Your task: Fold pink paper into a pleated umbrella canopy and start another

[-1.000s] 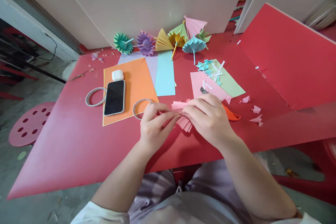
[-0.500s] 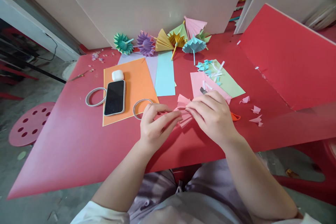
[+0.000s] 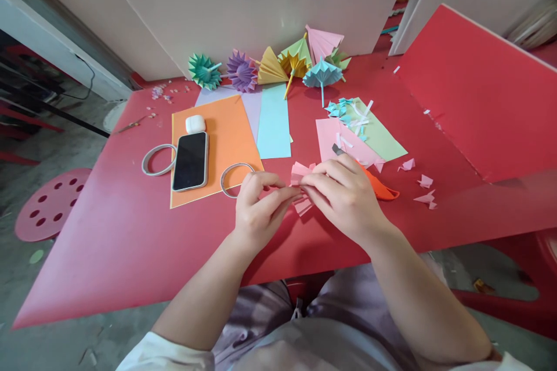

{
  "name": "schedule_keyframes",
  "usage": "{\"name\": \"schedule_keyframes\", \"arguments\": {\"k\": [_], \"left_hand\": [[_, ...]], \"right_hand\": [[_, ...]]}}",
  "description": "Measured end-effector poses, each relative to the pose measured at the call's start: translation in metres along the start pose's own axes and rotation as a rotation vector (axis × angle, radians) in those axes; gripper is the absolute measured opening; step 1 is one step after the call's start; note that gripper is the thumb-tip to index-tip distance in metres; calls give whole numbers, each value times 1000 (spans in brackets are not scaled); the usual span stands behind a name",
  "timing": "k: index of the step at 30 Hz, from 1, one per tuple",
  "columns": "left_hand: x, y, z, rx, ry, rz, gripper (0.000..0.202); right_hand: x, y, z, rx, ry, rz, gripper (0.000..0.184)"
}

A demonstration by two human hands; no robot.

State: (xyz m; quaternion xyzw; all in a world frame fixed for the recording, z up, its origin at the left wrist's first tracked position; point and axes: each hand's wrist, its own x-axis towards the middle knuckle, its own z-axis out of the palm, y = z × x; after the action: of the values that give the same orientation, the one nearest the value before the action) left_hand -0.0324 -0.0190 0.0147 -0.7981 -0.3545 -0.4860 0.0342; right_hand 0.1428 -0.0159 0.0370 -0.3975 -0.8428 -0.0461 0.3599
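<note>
Pleated pink paper [image 3: 302, 206] is pinched between my two hands, above the red table [image 3: 183, 255] near its front edge. My left hand [image 3: 260, 203] grips it from the left, thumb and fingertips together. From the right, my right hand [image 3: 346, 194] holds it with closed fingers that meet the left fingertips. Those fingers cover the middle of the paper, so only its folded upper and lower parts show. Behind my right hand lies an orange-handled craft knife [image 3: 382, 188], partly hidden, its grey tip on a pink sheet [image 3: 328, 136].
Folded paper umbrellas [image 3: 322, 74] line the back board. At left, a phone [image 3: 190, 161], a white earbud case [image 3: 195, 123] and tape rolls [image 3: 159, 160] rest on or beside orange paper [image 3: 232, 127]. Pink scraps [image 3: 425, 181] lie at right, before a raised red board [image 3: 483, 98].
My right hand has shifted left and slightly down, closer to my left fingertips. More of the craft knife's orange handle now shows. The pink paper is more covered by my fingers.
</note>
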Motion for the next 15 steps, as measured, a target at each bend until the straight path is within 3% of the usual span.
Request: {"name": "schedule_keyframes", "arguments": {"k": [7,15], "left_hand": [[-1,-2,-2,-48,-4,-76,22],[-2,-4,0,-4,-28,-84,18]], "right_hand": [[0,-1,-1,-10,-69,6,15],[-1,0,0,-17,6,18,14]]}}
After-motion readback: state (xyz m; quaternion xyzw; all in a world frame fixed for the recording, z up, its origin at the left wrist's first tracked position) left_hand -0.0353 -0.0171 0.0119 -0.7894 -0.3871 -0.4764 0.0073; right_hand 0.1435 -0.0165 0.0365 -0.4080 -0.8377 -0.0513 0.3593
